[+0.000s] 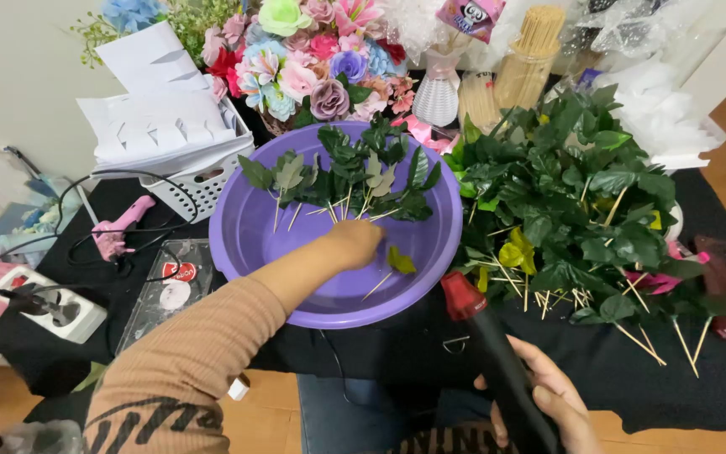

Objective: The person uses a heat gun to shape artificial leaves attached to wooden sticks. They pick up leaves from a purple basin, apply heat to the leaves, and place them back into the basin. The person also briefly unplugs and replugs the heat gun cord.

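Note:
My left hand (355, 242) reaches into a purple plastic basin (245, 231), fingers closed, right by a small green leaf on a wooden stick (397, 262); whether it grips the stick I cannot tell. A row of green leaves on sticks (346, 172) lies along the basin's far side. My right hand (552, 402) holds a black glue gun with a red tip (485, 336) at the near edge, tip pointing up toward the basin's rim.
A large heap of green leaves on sticks (573, 193) lies to the right on the black cloth. Behind stand artificial flowers (313, 59), a white vase (437, 92) and skewer jars (531, 55). At left are a white basket (191, 181), a pink glue gun (119, 223) and a power strip (48, 307).

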